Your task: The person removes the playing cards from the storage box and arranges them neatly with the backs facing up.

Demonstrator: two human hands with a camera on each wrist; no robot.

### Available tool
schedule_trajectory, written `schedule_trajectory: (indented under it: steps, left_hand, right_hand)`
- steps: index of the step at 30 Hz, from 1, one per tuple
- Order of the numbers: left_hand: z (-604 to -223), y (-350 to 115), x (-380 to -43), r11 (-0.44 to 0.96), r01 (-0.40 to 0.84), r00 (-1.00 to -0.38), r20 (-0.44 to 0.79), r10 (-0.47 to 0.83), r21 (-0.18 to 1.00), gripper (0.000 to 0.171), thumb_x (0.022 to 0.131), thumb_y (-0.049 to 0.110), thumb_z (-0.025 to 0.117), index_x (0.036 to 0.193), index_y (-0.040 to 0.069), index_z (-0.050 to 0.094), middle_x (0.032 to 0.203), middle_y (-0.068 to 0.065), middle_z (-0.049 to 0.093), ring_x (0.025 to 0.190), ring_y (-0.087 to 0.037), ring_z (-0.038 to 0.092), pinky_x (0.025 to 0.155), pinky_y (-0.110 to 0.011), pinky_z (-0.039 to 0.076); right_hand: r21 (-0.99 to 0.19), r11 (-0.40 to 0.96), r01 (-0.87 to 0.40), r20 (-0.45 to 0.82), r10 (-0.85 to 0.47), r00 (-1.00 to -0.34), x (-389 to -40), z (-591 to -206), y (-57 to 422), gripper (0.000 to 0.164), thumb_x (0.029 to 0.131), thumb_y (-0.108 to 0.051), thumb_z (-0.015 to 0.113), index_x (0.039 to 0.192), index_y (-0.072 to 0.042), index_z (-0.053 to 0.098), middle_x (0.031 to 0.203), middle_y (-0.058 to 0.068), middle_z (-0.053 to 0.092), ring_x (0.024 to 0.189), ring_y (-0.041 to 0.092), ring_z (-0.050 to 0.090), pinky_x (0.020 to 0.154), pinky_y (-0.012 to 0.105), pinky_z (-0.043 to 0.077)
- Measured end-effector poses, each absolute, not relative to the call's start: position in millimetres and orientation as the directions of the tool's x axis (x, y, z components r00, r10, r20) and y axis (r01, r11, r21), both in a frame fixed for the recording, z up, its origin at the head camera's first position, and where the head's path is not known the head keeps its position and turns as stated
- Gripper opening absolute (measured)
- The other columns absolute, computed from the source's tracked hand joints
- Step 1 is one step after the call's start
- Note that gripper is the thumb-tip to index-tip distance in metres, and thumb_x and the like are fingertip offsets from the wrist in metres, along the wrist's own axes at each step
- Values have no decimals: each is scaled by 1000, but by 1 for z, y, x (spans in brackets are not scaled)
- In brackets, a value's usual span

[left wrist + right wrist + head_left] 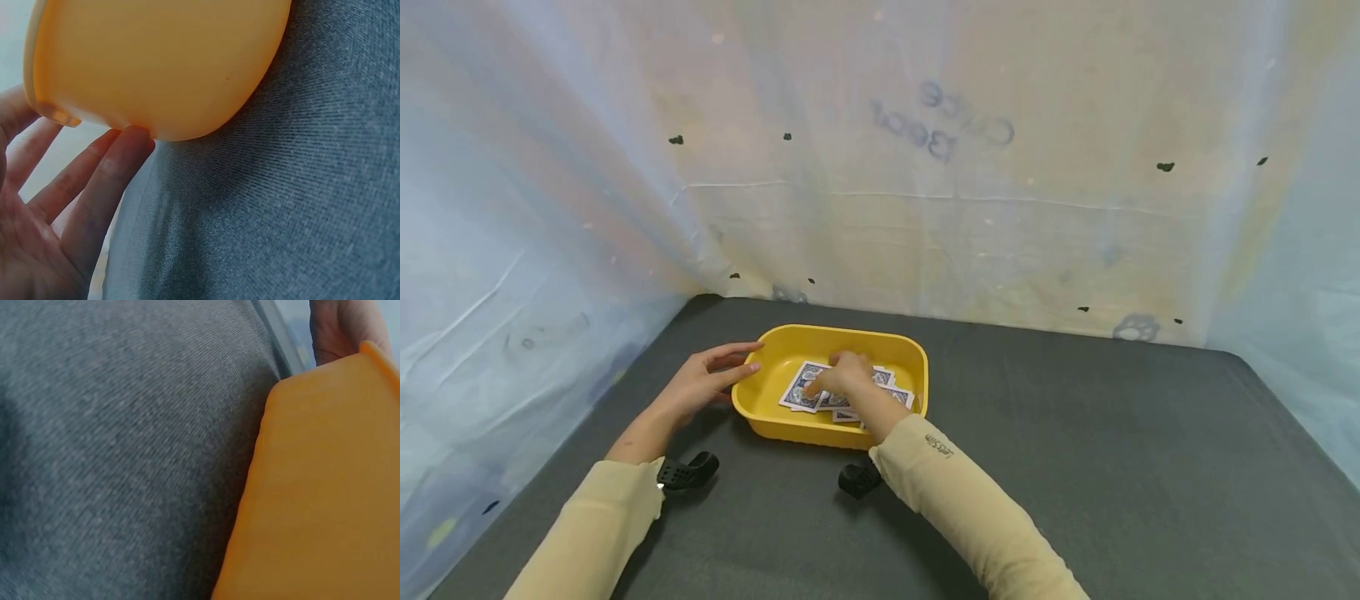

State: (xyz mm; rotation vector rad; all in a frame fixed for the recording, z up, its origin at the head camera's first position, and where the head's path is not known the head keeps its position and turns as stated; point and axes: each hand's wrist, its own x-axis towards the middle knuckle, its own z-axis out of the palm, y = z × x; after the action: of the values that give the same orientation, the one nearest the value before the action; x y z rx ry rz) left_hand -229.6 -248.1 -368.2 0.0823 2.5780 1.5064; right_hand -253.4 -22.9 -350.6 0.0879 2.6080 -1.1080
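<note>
A yellow plastic bin (829, 436) stands on the dark grey table, and its side fills much of both wrist views. Several playing cards (802, 386) with blue patterned backs lie face down and overlapping on its floor. At the bin's left end, my left hand (700, 382) rests its extended fingers against the rim and outer wall; in the left wrist view the fingertips (139, 134) touch that wall. My right hand (850, 375) reaches down into the bin over the cards, fingers spread. Its own fingers are out of sight in the right wrist view.
The grey cloth-covered table (1075, 467) extends right and in front of the bin. Pale translucent sheeting (970, 233) hangs behind and at both sides. Black wrist devices (688, 472) sit below each sleeve cuff.
</note>
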Motion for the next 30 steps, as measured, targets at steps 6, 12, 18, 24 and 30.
schedule_trajectory:
  steps: [6, 12, 18, 24, 30]
  left_hand:
    - [-368, -249, -230, 499, -33, -987, -106, 117, 866, 69, 89, 51, 62, 145, 18, 43, 146, -21, 41, 123, -39, 49, 80, -39, 56]
    - [-368, -248, -230, 494, -37, -987, -109, 119, 868, 69, 89, 52, 62, 146, 18, 43, 146, -22, 41, 123, -39, 49, 81, -40, 56]
    - [-370, -248, -230, 490, -41, -986, -115, 121, 870, 70, 89, 52, 61, 146, 18, 42, 147, -22, 40, 125, -40, 48, 81, -40, 56]
    - [-370, -250, -229, 483, -35, -986, -109, 126, 875, 69, 89, 52, 61, 146, 18, 42, 147, -22, 40, 125, -40, 48, 81, -41, 56]
    - [-369, -248, -228, 483, -31, -986, -107, 130, 875, 69, 90, 51, 61, 146, 17, 42, 147, -22, 39, 126, -41, 47, 82, -41, 56]
  right_hand:
    - [-667, 729, 151, -300, -78, -951, -251, -351, -23, 70, 69, -26, 87, 131, -11, 58, 135, 16, 41, 121, 29, 36, 103, 40, 36]
    - [-644, 753, 137, -277, -62, -959, -250, -353, -23, 66, 67, -22, 88, 125, -11, 60, 127, 15, 42, 118, 28, 37, 99, 38, 38]
    - [-639, 765, 85, -234, -88, -968, -247, -354, -23, 60, 67, -17, 88, 120, -11, 59, 120, 14, 46, 116, 29, 37, 99, 38, 36]
    - [-666, 744, 48, -171, -90, -981, -246, -356, -24, 51, 69, -10, 83, 112, -11, 57, 111, 12, 58, 112, 29, 47, 98, 37, 38]
    - [-742, 665, 82, -173, -72, -982, -248, -354, -22, 39, 75, -5, 76, 110, -11, 61, 110, 12, 62, 94, 26, 52, 78, 31, 43]
